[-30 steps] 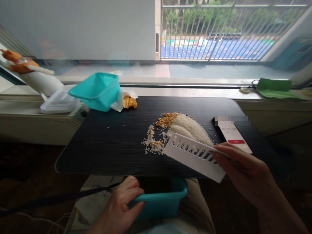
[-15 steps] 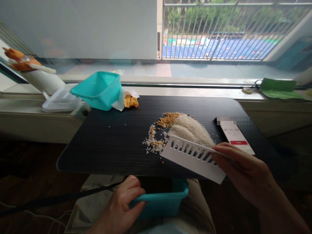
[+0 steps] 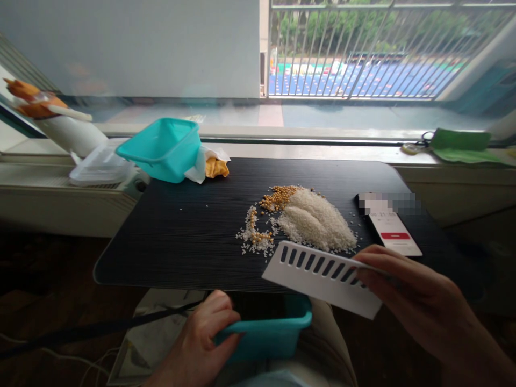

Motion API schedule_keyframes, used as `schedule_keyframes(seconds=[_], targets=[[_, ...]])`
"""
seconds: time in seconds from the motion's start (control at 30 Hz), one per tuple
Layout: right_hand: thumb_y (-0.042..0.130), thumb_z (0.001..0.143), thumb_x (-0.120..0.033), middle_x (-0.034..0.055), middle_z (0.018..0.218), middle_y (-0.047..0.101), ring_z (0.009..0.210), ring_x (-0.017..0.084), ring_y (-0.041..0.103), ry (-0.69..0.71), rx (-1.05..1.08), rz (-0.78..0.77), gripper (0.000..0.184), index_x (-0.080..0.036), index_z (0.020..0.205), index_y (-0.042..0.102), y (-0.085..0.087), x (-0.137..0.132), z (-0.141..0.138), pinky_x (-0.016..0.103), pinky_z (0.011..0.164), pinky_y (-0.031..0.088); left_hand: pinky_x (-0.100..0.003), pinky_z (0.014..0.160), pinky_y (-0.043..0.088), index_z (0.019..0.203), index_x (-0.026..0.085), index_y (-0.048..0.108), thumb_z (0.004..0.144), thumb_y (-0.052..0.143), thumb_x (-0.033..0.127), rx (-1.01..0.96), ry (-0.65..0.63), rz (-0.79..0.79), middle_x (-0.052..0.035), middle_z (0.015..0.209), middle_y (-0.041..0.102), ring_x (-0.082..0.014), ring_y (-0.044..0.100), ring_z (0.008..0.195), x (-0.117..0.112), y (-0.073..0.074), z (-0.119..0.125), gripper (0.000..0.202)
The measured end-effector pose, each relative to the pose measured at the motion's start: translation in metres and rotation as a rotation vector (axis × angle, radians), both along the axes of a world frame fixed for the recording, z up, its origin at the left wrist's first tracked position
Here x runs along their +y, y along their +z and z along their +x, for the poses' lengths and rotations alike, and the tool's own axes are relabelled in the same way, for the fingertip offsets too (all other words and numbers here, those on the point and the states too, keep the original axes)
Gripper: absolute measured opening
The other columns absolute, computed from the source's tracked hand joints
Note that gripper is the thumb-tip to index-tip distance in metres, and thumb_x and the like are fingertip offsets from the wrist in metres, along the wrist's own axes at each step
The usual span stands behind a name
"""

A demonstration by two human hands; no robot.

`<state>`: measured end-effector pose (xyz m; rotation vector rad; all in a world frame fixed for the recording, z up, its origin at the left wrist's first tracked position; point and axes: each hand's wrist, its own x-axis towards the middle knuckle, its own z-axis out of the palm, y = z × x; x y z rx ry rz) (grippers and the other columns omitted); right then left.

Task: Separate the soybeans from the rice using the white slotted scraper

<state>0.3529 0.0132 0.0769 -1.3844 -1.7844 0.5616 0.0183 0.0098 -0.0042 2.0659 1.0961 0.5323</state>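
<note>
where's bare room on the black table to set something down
Most room: the tabletop left of the scattered beans, in front of the far teal bin, bar stray grains. A narrower strip lies between rice pile and windowsill. Crowded: the right, with slotted white plate, right hand and phone.

Radiator [image 3: 88, 210] and windowsill [image 3: 306, 151] suggest a room at home.

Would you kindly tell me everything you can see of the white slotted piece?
The white slotted piece is thin, flat and smooth-looking, perhaps plastic. A row of rounded, elongated slots runs along its upper part, above a plain strip. The right hand pinches its right end, covering part of it. It slants down to the right in view, in front of the pile of white grains, across the table's near edge. Whether it touches the table is unclear.
</note>
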Motion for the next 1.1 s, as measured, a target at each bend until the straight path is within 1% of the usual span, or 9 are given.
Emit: schedule_keyframes(seconds=[0.13, 0.27, 0.47, 0.6, 0.73, 0.87, 0.97, 1.1], targets=[[0.065, 0.092, -0.021, 0.0015, 0.094, 0.071, 0.074, 0.014, 0.068, -0.128, -0.045, 0.129, 0.012, -0.027, 0.099, 0.073, -0.007, 0.017, 0.0, 0.02, 0.061, 0.055, -0.027, 0.069, 0.05, 0.078, 0.019, 0.069, 0.088, 0.055, 0.009, 0.009, 0.022, -0.006, -0.0037, 0.08, 0.06, -0.0192, 0.061, 0.079, -0.002, -0.001, -0.001, 0.02], [0.064, 0.093, -0.019, 0.0008, 0.091, 0.07, 0.073, 0.014, 0.067, -0.16, -0.084, 0.153, 0.014, -0.027, 0.099, 0.073, -0.012, 0.031, 0.0, 0.021, 0.058, 0.052, -0.027, 0.068, 0.05, 0.078, 0.018, 0.069, 0.088, 0.055, 0.008, -0.001, 0.022, -0.004, -0.0039, 0.079, 0.061, -0.0192, 0.061, 0.079, -0.003, -0.002, 0.0, 0.02], [0.065, 0.092, -0.016, -0.0014, 0.089, 0.069, 0.071, 0.011, 0.065, -0.128, -0.03, 0.11, 0.015, -0.028, 0.097, 0.072, -0.008, 0.03, 0.0, 0.017, 0.058, 0.05, -0.026, 0.067, 0.048, 0.078, 0.018, 0.069, 0.087, 0.057, 0.008, -0.021, 0.02, 0.023, -0.0033, 0.077, 0.061, -0.0187, 0.061, 0.077, -0.002, -0.002, 0.001, 0.018], [0.065, 0.091, -0.017, -0.0027, 0.085, 0.069, 0.068, 0.01, 0.063, -0.164, 0.02, 0.08, 0.016, -0.029, 0.097, 0.073, -0.006, 0.03, 0.001, 0.017, 0.055, 0.049, -0.025, 0.065, 0.048, 0.077, 0.018, 0.069, 0.086, 0.056, 0.007, -0.03, 0.027, 0.039, -0.0028, 0.076, 0.06, -0.0181, 0.06, 0.076, -0.003, -0.003, 0.0, 0.019], [0.067, 0.09, -0.02, -0.0023, 0.082, 0.068, 0.068, 0.011, 0.062, -0.194, 0.041, 0.06, 0.012, -0.028, 0.093, 0.075, -0.01, 0.039, 0.002, 0.017, 0.057, 0.048, -0.025, 0.066, 0.048, 0.077, 0.018, 0.068, 0.087, 0.055, 0.007, -0.018, 0.027, 0.023, -0.0024, 0.077, 0.06, -0.0177, 0.06, 0.076, -0.003, -0.003, 0.0, 0.02], [0.067, 0.089, -0.026, -0.0018, 0.078, 0.068, 0.067, 0.011, 0.062, -0.187, 0.1, -0.015, 0.01, -0.027, 0.091, 0.077, -0.014, 0.047, 0.001, 0.017, 0.056, 0.048, -0.025, 0.066, 0.048, 0.077, 0.018, 0.068, 0.087, 0.055, 0.006, -0.02, 0.027, 0.019, -0.0025, 0.077, 0.06, -0.0179, 0.06, 0.076, -0.002, -0.003, 0.0, 0.02], [0.068, 0.088, -0.028, -0.0013, 0.079, 0.069, 0.07, 0.012, 0.064, -0.163, 0.126, -0.077, 0.01, -0.027, 0.091, 0.077, -0.013, 0.046, 0.001, 0.017, 0.059, 0.05, -0.026, 0.065, 0.047, 0.077, 0.018, 0.068, 0.087, 0.055, 0.007, -0.019, 0.03, 0.016, -0.0026, 0.076, 0.059, -0.018, 0.06, 0.075, -0.002, -0.003, 0.001, 0.02], [0.07, 0.086, -0.028, -0.0017, 0.078, 0.07, 0.068, 0.012, 0.063, -0.184, 0.142, -0.065, 0.008, -0.027, 0.088, 0.077, -0.007, 0.039, 0.003, 0.016, 0.058, 0.05, -0.025, 0.065, 0.047, 0.077, 0.018, 0.069, 0.088, 0.055, 0.008, -0.02, 0.032, 0.009, -0.0029, 0.076, 0.059, -0.0179, 0.06, 0.075, -0.002, -0.002, 0.001, 0.02]])
